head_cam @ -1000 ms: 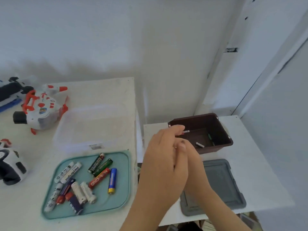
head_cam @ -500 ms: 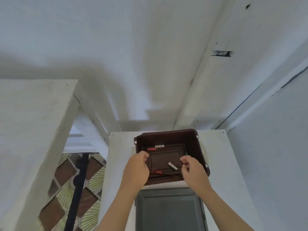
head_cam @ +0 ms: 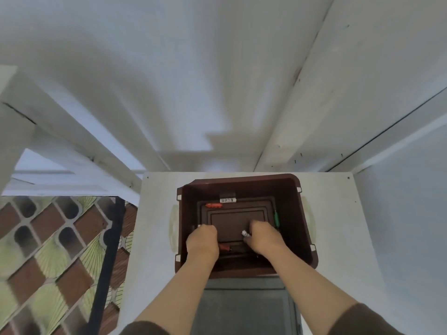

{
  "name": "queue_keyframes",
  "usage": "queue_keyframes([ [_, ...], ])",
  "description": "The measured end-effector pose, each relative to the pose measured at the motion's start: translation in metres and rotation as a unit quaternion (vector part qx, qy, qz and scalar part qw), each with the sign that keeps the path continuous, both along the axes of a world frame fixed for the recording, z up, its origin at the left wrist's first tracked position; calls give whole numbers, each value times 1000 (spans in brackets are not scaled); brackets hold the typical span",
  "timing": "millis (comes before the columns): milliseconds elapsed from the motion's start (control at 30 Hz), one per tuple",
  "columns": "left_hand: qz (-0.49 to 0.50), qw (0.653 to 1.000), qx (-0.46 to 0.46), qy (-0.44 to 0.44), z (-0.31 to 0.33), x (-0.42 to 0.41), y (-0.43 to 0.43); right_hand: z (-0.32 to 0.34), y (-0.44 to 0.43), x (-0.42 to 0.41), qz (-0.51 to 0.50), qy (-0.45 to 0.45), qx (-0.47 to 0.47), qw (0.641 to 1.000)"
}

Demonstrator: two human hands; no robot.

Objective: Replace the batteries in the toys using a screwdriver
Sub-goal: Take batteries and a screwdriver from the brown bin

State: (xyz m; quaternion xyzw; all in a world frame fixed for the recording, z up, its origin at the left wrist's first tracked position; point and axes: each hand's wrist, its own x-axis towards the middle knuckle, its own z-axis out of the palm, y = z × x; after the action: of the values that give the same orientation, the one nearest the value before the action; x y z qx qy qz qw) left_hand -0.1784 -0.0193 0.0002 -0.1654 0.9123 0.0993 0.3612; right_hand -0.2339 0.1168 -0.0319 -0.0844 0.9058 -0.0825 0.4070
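A dark brown bin (head_cam: 300,238) stands on a small white table (head_cam: 338,238). Both my hands are down inside it, backs up and fingers curled under. My left hand (head_cam: 203,243) is at the near left, beside a red-ended dark item (head_cam: 224,247). My right hand (head_cam: 264,238) is near the middle, its fingertips at a white battery (head_cam: 245,234); whether they pinch it is hidden. A red battery (head_cam: 214,205) lies at the far left of the bin floor and a green battery (head_cam: 276,218) along the right wall.
A grey lid (head_cam: 244,308) lies on the table just in front of the bin, between my forearms. Left of the table a gap opens onto a patterned floor (head_cam: 48,250) with a dark pole (head_cam: 106,259). White walls stand behind and to the right.
My view swung right from the large table with the toys and battery tray to the bin. Both hands parted and went down into the bin.
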Motion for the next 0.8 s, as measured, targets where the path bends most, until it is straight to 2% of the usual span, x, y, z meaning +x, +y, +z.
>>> queue_keyframes([
  [133, -7, 1000, -21, -6, -14, -6, 3, -7, -9, -6, 45, 4, 13, 999],
  [267, -7, 999, -39, -16, -24, -4, 4, -2, -4, -10, -34, 34, -51, 998],
  [467, -26, 996, -89, -3, -30, 0, 7, 0, 7, -18, 1, 95, 106, 990],
  [567, -91, 988, -125, -10, -33, 0, 8, -5, 14, -21, 90, 122, 160, 975],
  [667, -173, 972, -157, -3, -36, -1, 7, -12, 17, -19, 153, 140, 174, 963],
  [733, -200, 971, -128, 5, -38, -3, 2, -13, 15, -17, 162, 144, 163, 963],
  [800, -187, 979, -82, 20, -34, -8, -3, -9, 15, -19, 159, 142, 141, 967],
])
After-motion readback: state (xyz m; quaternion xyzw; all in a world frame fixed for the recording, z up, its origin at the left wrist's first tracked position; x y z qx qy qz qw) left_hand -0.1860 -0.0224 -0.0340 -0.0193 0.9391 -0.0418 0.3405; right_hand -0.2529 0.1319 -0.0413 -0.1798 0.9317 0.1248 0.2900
